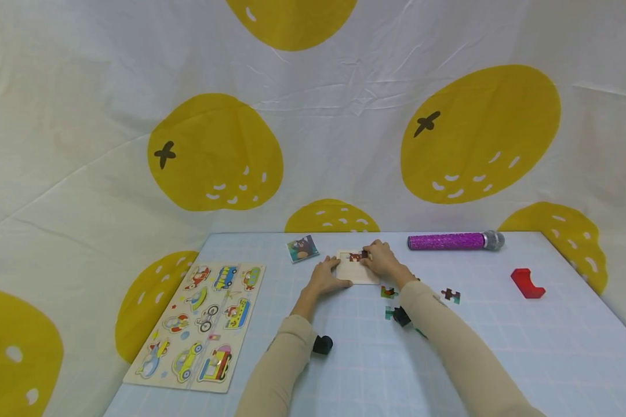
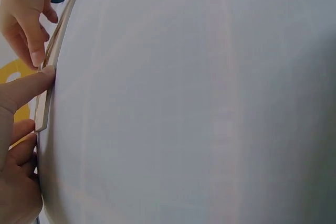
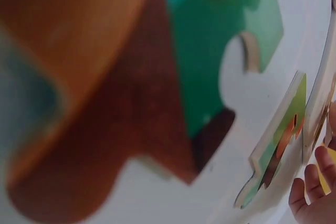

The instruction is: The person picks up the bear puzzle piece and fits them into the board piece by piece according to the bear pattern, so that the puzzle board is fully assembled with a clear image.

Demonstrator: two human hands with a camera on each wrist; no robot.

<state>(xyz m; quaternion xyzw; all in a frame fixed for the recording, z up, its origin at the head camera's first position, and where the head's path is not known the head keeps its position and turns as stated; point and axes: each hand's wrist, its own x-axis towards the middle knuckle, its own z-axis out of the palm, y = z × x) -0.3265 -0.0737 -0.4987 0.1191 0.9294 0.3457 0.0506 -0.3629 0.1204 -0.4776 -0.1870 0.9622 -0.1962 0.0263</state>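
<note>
A small pale wooden puzzle tray (image 1: 358, 274) lies flat near the table's back edge, with some brown picture pieces along its upper part. At its lower left corner my left hand (image 1: 326, 278) grips the rim, thumb along the front edge (image 2: 43, 109) and fingers at the side. My right hand (image 1: 382, 259) pinches a dark puzzle piece (image 1: 364, 254) at the tray's upper right. Its curled fingers also show in the right wrist view. Loose pieces lie close by, among them a green and orange piece (image 3: 283, 135) and a large brown and green one (image 3: 152, 93) near the camera.
Left stands a wooden vehicle puzzle board (image 1: 198, 324). A bear picture card (image 1: 302, 248) lies behind my left hand. On the right are a purple microphone (image 1: 446, 241), a red block (image 1: 527, 283) and a loose piece (image 1: 451, 295). A patterned curtain (image 1: 344, 116) hangs behind the table.
</note>
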